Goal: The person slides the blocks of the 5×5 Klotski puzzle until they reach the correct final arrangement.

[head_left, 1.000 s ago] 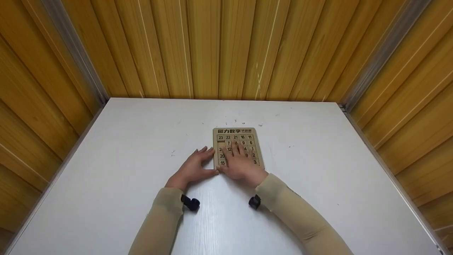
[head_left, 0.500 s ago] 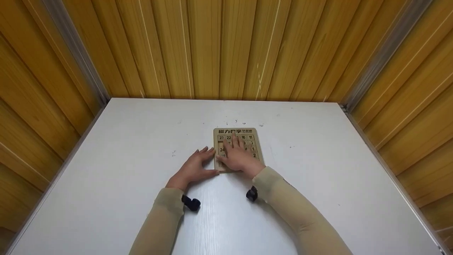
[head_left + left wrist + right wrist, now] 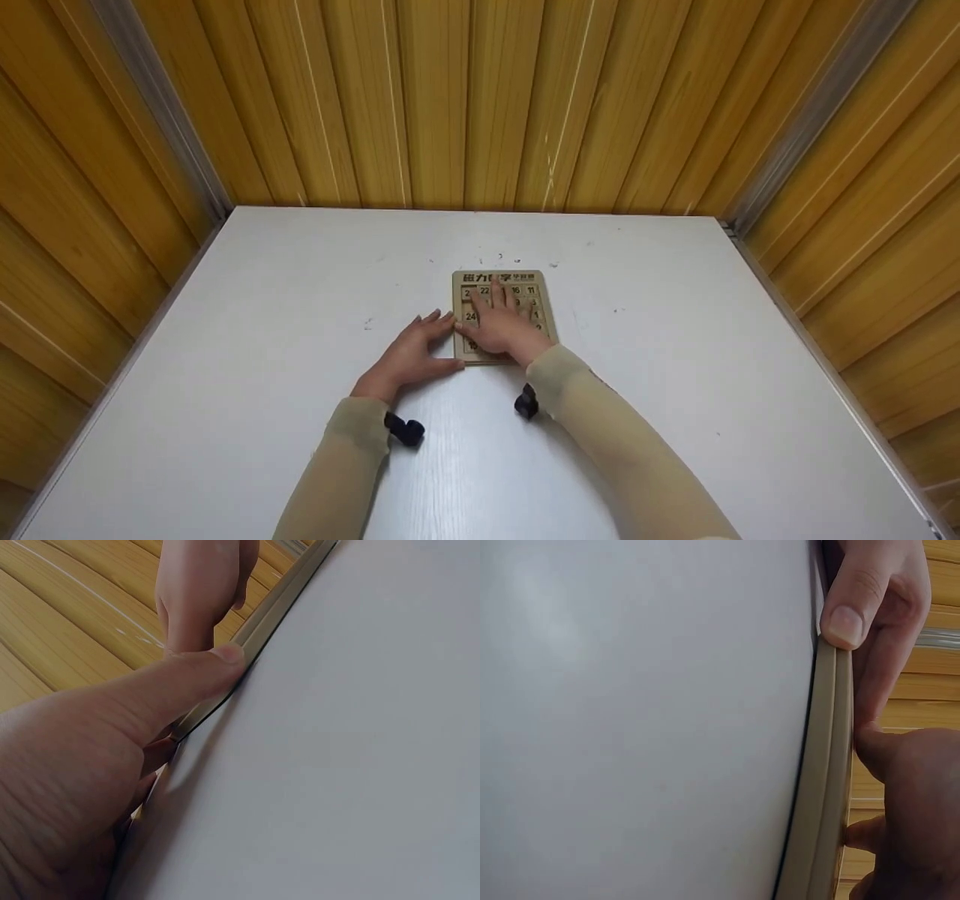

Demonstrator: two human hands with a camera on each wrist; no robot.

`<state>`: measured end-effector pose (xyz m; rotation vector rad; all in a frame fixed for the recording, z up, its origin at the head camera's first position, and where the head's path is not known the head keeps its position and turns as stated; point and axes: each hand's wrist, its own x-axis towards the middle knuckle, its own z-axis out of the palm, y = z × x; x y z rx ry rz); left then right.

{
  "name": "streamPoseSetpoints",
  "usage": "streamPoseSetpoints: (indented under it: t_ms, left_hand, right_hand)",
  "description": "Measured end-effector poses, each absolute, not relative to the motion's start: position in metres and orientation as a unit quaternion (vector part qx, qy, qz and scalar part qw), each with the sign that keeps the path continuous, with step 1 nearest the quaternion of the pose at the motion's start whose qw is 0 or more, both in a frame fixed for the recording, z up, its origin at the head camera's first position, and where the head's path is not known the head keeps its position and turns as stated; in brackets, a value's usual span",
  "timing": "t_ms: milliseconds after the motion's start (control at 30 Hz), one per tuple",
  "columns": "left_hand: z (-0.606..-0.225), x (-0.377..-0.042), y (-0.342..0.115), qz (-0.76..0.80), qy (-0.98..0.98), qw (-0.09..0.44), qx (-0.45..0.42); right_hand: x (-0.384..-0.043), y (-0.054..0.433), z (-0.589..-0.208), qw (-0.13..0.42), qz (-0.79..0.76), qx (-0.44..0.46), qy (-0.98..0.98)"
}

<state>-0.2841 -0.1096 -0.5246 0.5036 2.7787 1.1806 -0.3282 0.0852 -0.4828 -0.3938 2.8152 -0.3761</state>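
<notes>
A wooden number slide puzzle (image 3: pixel 459 352) lies flat on the white table, with a dark printed heading along its far edge. My left hand (image 3: pixel 409 356) rests against it from the left: the fingers touch its left side, and the thumb (image 3: pixel 225 656) presses the near edge by the corner. Spread over the numbered tiles is my right hand (image 3: pixel 506 326), its index fingertip at the upper left tile and the middle finger reaching to the heading. The right thumb lies at the board's left edge. Many tiles are hidden under this hand. The right wrist view shows the puzzle's edge (image 3: pixel 821 765) from the side.
The white table (image 3: pixel 300 300) carries small dark scuffs beyond the puzzle. Yellow wood-patterned panels (image 3: pixel 480 105) enclose it at the back and both sides. A black wrist camera (image 3: pixel 405 431) sits on the left wrist, another (image 3: pixel 527 403) on the right.
My right hand has slid away from me over the puzzle, its index finger going from the lower rows to the upper left tile. The left hand stays where it was.
</notes>
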Motion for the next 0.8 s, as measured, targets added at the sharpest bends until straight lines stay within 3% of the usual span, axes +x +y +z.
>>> streamPoseSetpoints:
  t_ms: [800]
  left_hand:
    - [-0.521,-0.283,-0.110,0.380,0.907,0.035,0.175]
  right_hand:
    - [-0.313,0.093,-0.484,0.133,-0.133,-0.155,0.970]
